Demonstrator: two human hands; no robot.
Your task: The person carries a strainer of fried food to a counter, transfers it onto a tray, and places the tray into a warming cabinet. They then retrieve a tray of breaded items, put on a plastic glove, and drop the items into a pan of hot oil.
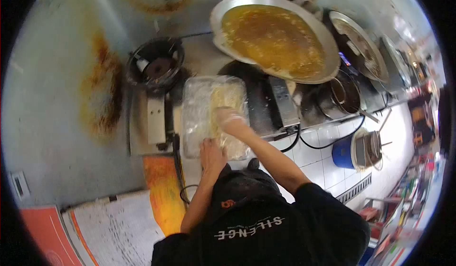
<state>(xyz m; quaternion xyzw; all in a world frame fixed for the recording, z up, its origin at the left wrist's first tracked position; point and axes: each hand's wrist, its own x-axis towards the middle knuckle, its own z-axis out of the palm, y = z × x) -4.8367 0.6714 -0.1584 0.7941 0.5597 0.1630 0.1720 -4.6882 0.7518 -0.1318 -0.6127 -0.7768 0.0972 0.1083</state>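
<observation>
We grip the noodle bag at the counter's edge, left hand clutching its rim, gloved right hand (fingers hidden) inside; it could tear.

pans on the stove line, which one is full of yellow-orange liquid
The large round silver pan tilted just behind the clear plastic container. Its whole basin is covered by yellow-orange liquid, while the smaller silver pan to its right shows only dark residue.

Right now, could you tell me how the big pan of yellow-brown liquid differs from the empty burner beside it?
The big pan is wide, silvery and full of yellow-brown liquid; the burner is small, dark and bare. The pan sits tilted; the burner sits level. Both stand on the stained cooking counter.
</observation>
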